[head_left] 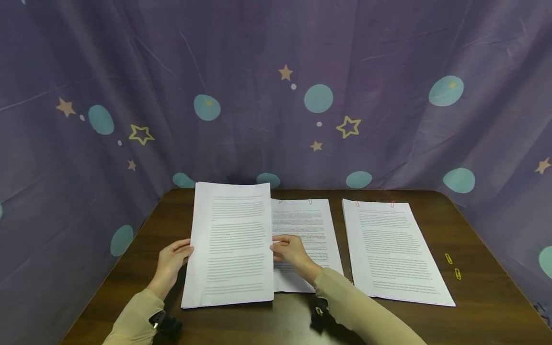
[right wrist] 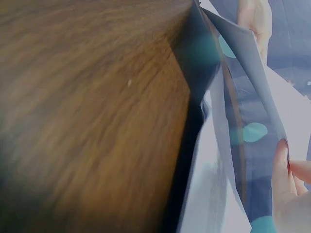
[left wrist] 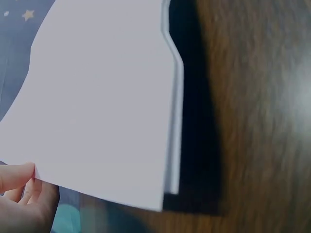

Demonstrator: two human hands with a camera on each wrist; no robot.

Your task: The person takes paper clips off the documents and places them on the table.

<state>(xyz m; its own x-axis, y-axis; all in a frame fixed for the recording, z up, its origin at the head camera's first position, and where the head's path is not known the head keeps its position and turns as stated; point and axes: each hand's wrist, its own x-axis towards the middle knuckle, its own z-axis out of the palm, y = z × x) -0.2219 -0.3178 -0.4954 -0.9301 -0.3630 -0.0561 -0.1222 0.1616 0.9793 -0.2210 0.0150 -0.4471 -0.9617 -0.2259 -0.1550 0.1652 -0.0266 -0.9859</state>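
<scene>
Right now both hands hold one stack of printed pages (head_left: 230,244) standing up a bit off the worktop (head_left: 474,287). The left hand (head_left: 172,258) pinches the stack's edge at nine o'clock, thumb on top and fingers under, so the sheets stay together. The right hand (head_left: 293,251) pinches the other long edge at three o'clock. Holding both sides keeps the pages flat and even. The bottom edge rests on or just above the wood near the person; I cannot tell which. From the left wrist view the sheets (left wrist: 102,102) look thick, with a dark shadow beside them.

Under the right hand lies a second set of pages (head_left: 308,235), flat, with two small clips at its top edge. At three o'clock from that, apart from it, lies a third set (head_left: 392,249), also clipped at the top. Two loose yellow paper clips (head_left: 453,266) sit near the worktop's right side.

Bare wood shows at nine o'clock of the held stack and along the near edge. A purple curtain with stars (head_left: 276,96) hangs close behind at twelve o'clock.
</scene>
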